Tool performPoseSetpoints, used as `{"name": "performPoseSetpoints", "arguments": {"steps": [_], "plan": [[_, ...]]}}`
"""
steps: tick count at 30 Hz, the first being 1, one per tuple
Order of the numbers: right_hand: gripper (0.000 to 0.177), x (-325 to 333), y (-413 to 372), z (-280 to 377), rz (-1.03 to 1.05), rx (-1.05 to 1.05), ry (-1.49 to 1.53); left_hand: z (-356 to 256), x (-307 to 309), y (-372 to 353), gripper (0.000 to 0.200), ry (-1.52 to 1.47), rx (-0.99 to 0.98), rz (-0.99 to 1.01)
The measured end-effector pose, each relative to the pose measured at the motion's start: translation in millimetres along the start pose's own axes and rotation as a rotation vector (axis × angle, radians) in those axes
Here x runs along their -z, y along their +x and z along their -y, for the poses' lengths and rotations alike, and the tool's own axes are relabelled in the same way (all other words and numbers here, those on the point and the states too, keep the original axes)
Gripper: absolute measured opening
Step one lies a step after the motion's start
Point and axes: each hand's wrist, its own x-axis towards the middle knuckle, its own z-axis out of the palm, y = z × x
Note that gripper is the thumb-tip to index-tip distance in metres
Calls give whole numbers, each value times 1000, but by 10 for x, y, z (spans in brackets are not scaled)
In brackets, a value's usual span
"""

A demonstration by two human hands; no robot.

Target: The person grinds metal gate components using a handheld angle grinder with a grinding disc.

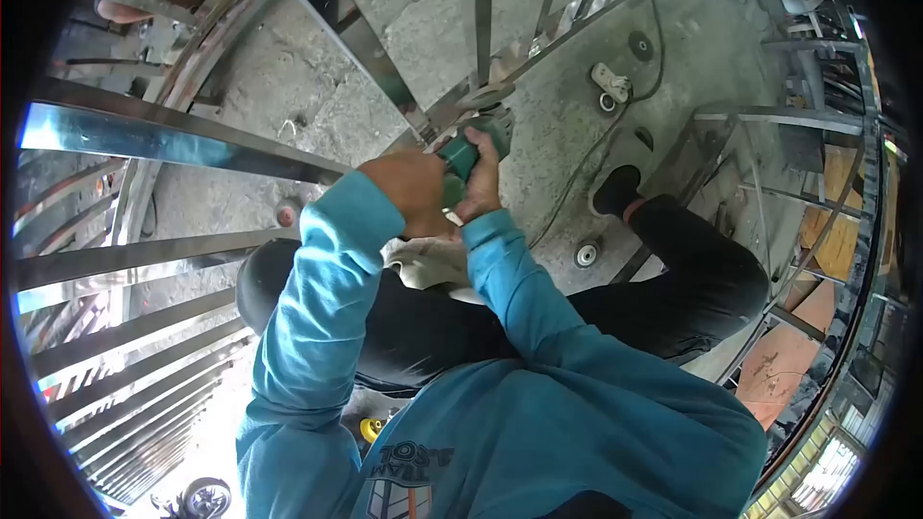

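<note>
Both hands are around a green angle grinder (pixel 461 156) in the upper middle of the head view. My left hand (pixel 408 190), on the picture's left, wraps round the tool's body, its fingers mostly hidden. On the right side, my right hand (pixel 483 173) grips the grinder with the thumb along its housing. The grinder's head and disc (pixel 488 96) lie close to a shiny metal frame rail (pixel 447 108), where several bars meet; whether they touch cannot be told. A pale cloth (pixel 428 264) lies below my hands.
Polished metal bars (pixel 192 144) fan out at left and top. On the concrete floor (pixel 558 115) lie a cable (pixel 582 168), a pale tool (pixel 611 83) and discs (pixel 587 253). Metal racks (pixel 788 118) stand at right. Part of another person (pixel 125 12) shows top left.
</note>
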Motion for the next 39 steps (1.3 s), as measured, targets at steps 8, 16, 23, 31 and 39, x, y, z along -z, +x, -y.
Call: {"name": "performPoseSetpoints", "arguments": {"steps": [8, 16, 23, 31, 39], "plan": [[27, 15, 54, -155, -70, 9, 80, 55, -89, 46, 66, -10, -3, -67], [26, 42, 80, -132, -92, 15, 68, 125, -158, 136, 65, -9, -45, -106], [31, 48, 71, -151, -85, 44, 32, 114, -112, 176, 67, -4, 10, -2], [26, 272, -57, -168, -68, -90, 21, -33, -76, 125, 68, 55, -7, 112], [35, 347, -487, 207, -187, -71, -92, -254, -189, 142, 70, 4, -176, 239]]}}
